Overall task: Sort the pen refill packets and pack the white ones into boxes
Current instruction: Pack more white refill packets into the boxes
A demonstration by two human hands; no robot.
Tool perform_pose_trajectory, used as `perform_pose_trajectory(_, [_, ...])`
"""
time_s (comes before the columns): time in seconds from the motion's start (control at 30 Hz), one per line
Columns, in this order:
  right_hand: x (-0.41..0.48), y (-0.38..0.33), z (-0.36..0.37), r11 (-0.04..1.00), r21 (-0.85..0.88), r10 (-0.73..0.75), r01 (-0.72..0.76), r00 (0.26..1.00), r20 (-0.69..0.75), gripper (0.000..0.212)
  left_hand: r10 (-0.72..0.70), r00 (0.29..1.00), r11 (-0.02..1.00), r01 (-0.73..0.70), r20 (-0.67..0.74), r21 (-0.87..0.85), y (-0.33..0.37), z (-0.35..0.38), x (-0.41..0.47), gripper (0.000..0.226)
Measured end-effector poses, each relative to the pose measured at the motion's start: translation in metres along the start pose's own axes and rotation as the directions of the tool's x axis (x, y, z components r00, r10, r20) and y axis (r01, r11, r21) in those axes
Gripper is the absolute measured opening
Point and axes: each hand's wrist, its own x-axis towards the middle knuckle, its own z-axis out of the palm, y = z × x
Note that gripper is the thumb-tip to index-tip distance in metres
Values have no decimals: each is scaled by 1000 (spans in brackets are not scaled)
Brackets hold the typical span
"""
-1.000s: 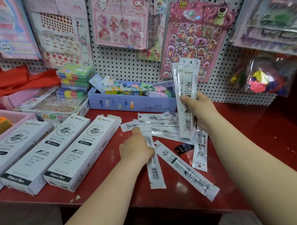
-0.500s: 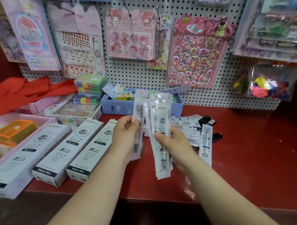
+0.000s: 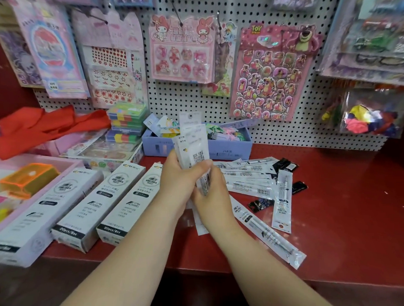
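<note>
White refill packets [image 3: 192, 141] stand upright in one bundle above the red counter [image 3: 338, 216]. The left hand [image 3: 174, 179] curls round them and the right hand [image 3: 211, 198] grips them lower down. Loose packets [image 3: 248, 181] lie beside three white boxes [image 3: 126, 197], below a pegboard [image 3: 171, 101]. Half a second ago the hands held separate bunches, apart.

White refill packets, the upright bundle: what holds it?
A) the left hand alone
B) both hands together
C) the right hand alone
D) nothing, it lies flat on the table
B: the left hand and the right hand both grip the bundle of white packets, which stands up above the red table.
</note>
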Motion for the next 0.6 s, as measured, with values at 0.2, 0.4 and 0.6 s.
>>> perform_pose_trajectory(0.2, [4,-7,-2,993,108,29,-39,996,88,44,98,995,995,-98,6,26,9,-3,5,34])
perform_pose_trajectory(0.4, [4,3,-10,955,248,106,-162,969,223,28,50,990,999,-51,131,-2,5,-5,4,30])
perform_pose_trajectory(0.6, [5,13,-15,964,202,112,-176,950,290,34,6,983,998,-17,184,61,-6,-8,5,31])
